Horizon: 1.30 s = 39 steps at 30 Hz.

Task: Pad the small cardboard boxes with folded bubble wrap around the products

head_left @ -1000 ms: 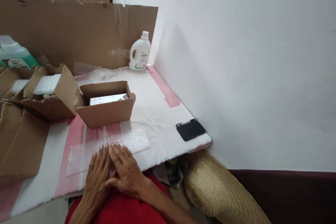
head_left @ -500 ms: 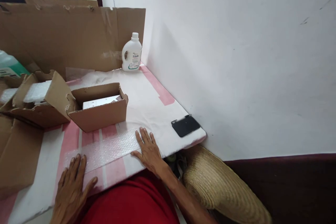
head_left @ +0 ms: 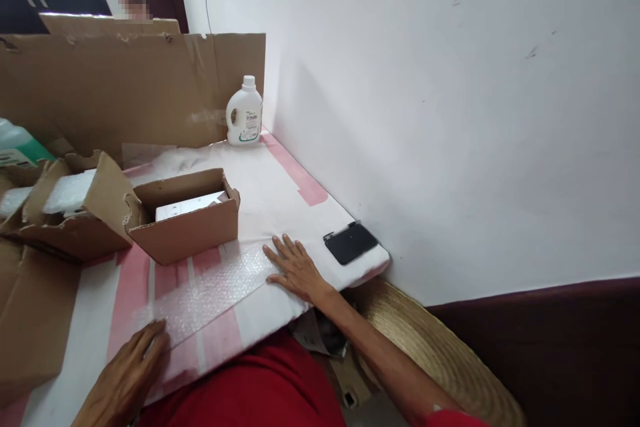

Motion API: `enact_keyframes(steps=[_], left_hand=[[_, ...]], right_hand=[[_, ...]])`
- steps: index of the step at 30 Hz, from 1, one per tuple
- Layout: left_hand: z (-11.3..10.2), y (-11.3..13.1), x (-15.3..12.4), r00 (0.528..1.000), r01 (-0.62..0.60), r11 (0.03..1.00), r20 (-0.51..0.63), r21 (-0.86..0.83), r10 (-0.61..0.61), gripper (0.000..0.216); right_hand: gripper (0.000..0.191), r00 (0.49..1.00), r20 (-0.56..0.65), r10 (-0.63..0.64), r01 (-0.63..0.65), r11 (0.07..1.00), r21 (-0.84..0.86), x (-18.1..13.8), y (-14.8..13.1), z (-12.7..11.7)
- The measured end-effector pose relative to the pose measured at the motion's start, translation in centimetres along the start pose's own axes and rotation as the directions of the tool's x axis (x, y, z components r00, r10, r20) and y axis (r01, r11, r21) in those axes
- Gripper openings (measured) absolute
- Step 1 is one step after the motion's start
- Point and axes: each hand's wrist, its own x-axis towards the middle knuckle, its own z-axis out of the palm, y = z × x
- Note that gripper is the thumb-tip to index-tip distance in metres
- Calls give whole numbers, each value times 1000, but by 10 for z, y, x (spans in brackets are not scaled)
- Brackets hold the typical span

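Observation:
A strip of clear bubble wrap (head_left: pixel 215 293) lies flat across the pink and white cloth on the table. At its lower left end my left hand (head_left: pixel 133 360) is closed, thumb brought against the fingers on the wrap's edge; the fingertips partly hide that corner. My right hand (head_left: pixel 297 270) rests flat with fingers spread, its fingertips at the wrap's right end. Just beyond the strip stands an open cardboard box (head_left: pixel 193 233), and a white box (head_left: pixel 190 205) sits inside it.
Cardboard boxes holding bubble-wrapped items (head_left: pixel 70 190) crowd the left side. A white jug (head_left: pixel 245 113) stands before a cardboard panel (head_left: pixel 150 93). A black flat object (head_left: pixel 351 242) lies near the right corner, beside the wall. A woven straw item (head_left: pixel 430 347) is below.
My left hand has gone from spread flat to closed at the wrap's left end. My right hand has shifted slightly right, still flat. The camera view has tilted a little.

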Motion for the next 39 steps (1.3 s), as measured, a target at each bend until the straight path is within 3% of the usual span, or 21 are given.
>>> enact_keyframes(steps=[3, 5, 7, 9, 11, 13, 14, 17, 19, 21, 22, 23, 26, 30, 36, 39], left_hand=[[-12, 4, 21, 999, -30, 999, -36, 15, 31, 22], [-21, 13, 37, 998, -35, 999, -57, -20, 34, 19], [-31, 26, 54, 998, -27, 996, -54, -84, 22, 23], [-41, 42, 72, 999, -18, 986, -49, -167, 10, 24], [-53, 58, 91, 999, -22, 960, -39, -280, 12, 21], [-63, 68, 110, 1000, 4, 900, 0, -435, -4, 20], [-66, 70, 119, 999, 42, 852, 28, -522, -33, 19], [-65, 59, 143, 946, 318, 591, 212, -741, -244, 29], [-51, 44, 154, 847, 488, 267, 376, -831, -375, 52], [-31, 34, 161, 750, 560, -66, 539, -826, -383, 71], [-22, 33, 163, 714, 585, -165, 601, -794, -358, 78], [-13, 34, 163, 683, 621, -203, 649, -757, -335, 81], [5, 49, 158, 603, 733, -116, 718, -671, -347, 83], [15, 69, 150, 575, 732, -113, 699, -672, -426, 87], [27, 75, 147, 618, 677, -32, 592, -735, -517, 73], [28, 78, 149, 615, 692, 29, 568, -721, -548, 71]], right_hand=[[73, 998, -6, 60, -60, 998, 1, 5, 12, -15], [79, 994, -69, 88, -83, 994, 72, 1, 4, -28], [84, 987, -161, 10, 26, 975, 222, -9, -21, -41], [82, 960, -238, -148, 234, 892, 387, -24, -57, -49], [65, 930, -247, -272, 363, 781, 508, -38, -95, -52], [34, 932, -242, -269, 362, 719, 594, -49, -124, -50], [28, 945, -244, -220, 327, 690, 645, -53, -133, -48], [27, 980, -192, 51, 138, 517, 845, -61, -138, -42], [27, 969, -76, 236, -17, 369, 929, -62, -131, -40], [33, 933, 28, 359, -126, 252, 959, -62, -123, -38], [37, 916, 62, 397, -155, 205, 967, -62, -119, -36], [40, 903, 87, 420, -170, 163, 972, -61, -115, -34], [46, 866, 162, 473, -222, 74, 972, -56, -107, -28], [42, 828, 224, 513, -299, 67, 952, -48, -99, -27], [29, 850, 85, 520, -247, 251, 936, -34, -83, -27], [15, 815, 12, 579, -273, 365, 890, -26, -75, -18]])
